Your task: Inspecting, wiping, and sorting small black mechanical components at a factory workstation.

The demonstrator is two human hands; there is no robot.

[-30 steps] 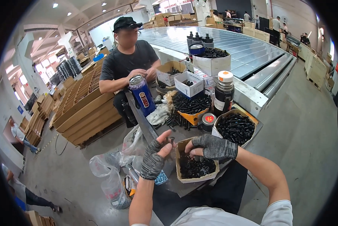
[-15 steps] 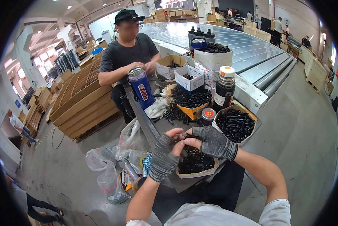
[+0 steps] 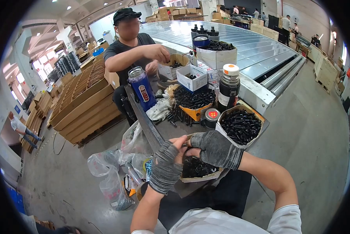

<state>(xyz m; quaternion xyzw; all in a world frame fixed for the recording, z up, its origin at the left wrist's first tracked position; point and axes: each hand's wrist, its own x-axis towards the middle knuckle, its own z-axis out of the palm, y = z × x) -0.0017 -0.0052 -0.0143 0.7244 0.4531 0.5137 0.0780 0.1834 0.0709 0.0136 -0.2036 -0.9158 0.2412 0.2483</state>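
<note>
Small black part (image 3: pixel 186 145) pinched between left hand (image 3: pixel 166 167) and right hand (image 3: pixel 217 149), fingers closed on it; lowered closer over the box (image 3: pixel 200 177) since earlier.

A small white carton (image 3: pixel 193 77) with blue print stands open near the worktop's far edge, beside a brown cardboard box (image 3: pixel 170 70) and a larger pale carton (image 3: pixel 218 56) heaped with black parts. A blue drinks can (image 3: pixel 142 93) with a red oval label stands at the left edge. By the right edge, a dark bottle (image 3: pixel 229 87) carries a pale label, and a round tin (image 3: pixel 212 116) has a red lid sticker.
</note>
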